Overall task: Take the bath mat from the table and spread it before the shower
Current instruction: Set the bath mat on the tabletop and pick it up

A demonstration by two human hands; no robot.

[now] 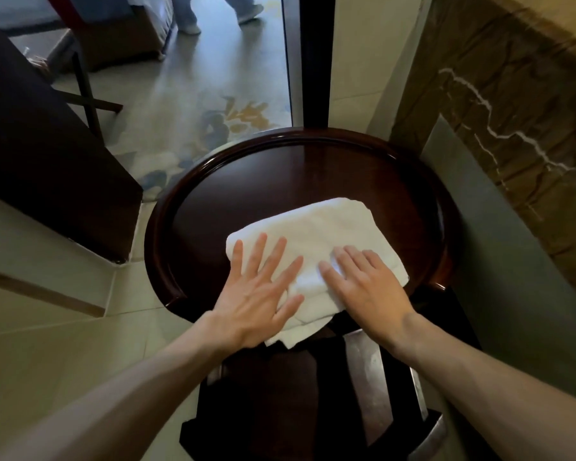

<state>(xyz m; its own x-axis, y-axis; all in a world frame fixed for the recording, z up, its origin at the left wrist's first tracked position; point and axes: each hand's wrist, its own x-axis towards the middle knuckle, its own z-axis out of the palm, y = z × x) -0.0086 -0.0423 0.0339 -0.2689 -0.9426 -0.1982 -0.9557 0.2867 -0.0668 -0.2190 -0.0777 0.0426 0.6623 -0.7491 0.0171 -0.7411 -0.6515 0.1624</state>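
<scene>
Bath mat (pixel 330 227): white, soft terry cloth, folded into a rough rectangle with rounded corners. It is laid on the near half of the table, and its near edge is draped over the table's front.
Table (pixel 167 207): round, made of dark polished wood, glossy, and edged by a raised rim that is broken at the near side.
Left hand (pixel 256 294): laid flat on the mat's near left part, fingers straight and spread apart; nothing is grasped.
Right hand (pixel 366 291): laid palm down on the mat's near right part, fingers extended and kept close together; nothing is grasped.
Wall (pixel 512 111): brown marble with white veins, seen to the right of the table.
Floor (pixel 47 327): pale smooth tiles are seen beside the table.
Carpet (pixel 220 121): light, with a blue and yellow flower pattern, seen past the dark door frame (pixel 313 61).
Cabinet (pixel 40 154): dark and box-shaped, placed to the left.
Count: one mat, one table and two hands are seen; the legs (pixel 213 11) of a second person are seen far back.
</scene>
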